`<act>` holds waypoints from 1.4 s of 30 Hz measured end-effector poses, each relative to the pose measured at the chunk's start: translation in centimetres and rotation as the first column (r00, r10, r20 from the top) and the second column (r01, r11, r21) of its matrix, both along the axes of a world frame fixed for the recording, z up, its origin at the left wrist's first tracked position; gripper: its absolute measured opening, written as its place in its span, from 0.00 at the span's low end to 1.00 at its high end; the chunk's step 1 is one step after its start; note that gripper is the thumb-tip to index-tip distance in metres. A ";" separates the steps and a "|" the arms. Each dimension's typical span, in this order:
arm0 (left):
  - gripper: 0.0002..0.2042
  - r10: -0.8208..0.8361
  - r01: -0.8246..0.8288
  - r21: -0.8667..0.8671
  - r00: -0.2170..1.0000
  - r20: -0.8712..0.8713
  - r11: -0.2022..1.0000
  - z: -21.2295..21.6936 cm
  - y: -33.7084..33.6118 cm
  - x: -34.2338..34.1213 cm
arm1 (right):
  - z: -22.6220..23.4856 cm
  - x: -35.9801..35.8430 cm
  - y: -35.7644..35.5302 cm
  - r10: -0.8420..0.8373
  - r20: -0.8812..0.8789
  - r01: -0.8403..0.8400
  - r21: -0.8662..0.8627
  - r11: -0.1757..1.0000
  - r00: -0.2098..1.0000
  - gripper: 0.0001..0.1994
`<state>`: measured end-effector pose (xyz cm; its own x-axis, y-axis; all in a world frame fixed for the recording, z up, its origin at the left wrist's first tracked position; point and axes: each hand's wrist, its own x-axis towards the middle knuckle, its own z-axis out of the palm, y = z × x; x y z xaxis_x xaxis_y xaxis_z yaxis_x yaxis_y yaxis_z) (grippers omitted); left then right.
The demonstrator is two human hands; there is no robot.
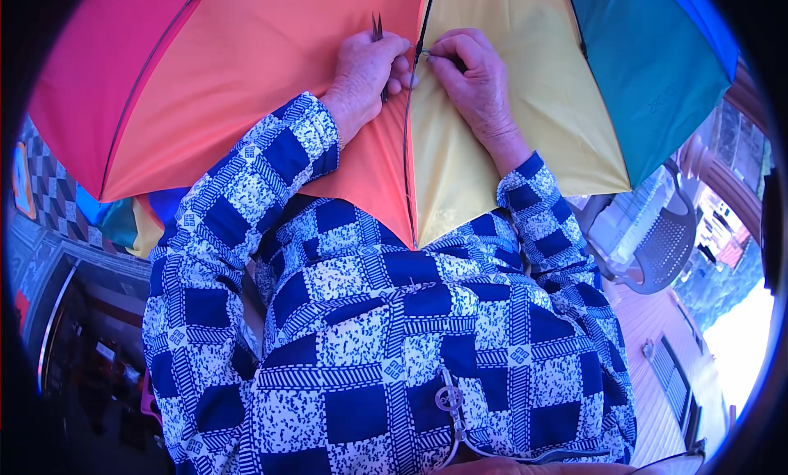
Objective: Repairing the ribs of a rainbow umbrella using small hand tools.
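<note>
An open umbrella canopy (287,57) with red, orange, yellow, green and blue panels spreads before me, its inner side with the dark ribs facing me. A thin dark rib (407,147) runs down the seam between the orange and yellow panels to a pointed corner. My left hand (365,75) is closed around small thread snips (377,29), blades pointing up, and its fingertips are beside the rib. My right hand (476,77) pinches at the dark rib joint (419,48) from the yellow side. What lies between its fingertips is too small to make out.
A grey perforated chair (661,241) stands at the right. More colourful fabric (148,221) shows at the left, below the canopy. A dark opening with a metal edge (53,319) lies at the lower left. A pair of glasses (566,455) hangs low at my front.
</note>
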<state>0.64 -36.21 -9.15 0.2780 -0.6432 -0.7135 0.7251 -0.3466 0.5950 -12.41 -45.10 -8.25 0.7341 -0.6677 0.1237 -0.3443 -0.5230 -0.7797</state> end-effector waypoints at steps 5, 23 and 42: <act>0.06 -0.001 0.001 -0.004 1.000 0.000 1.000 0.0 -0.1 0.0 | 0.1 0.0 0.1 0.014 -0.006 -0.014 -0.048 0.999 1.000 0.04; 0.07 0.020 -0.020 -0.019 1.000 -0.001 1.000 -0.2 -0.3 -0.3 | -0.1 0.3 0.2 0.001 0.016 0.000 -0.055 0.998 1.000 0.04; 0.06 -0.001 0.002 -0.013 1.000 0.007 1.000 -0.3 -0.1 -0.2 | -0.7 0.6 -0.6 -0.073 -0.009 0.073 0.033 0.997 0.997 0.04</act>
<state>0.42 -36.28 -9.42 0.2819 -0.6525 -0.7034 0.7204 -0.3402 0.6043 -11.81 -45.68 -8.98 0.6843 -0.7229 0.0952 -0.3863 -0.4702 -0.7935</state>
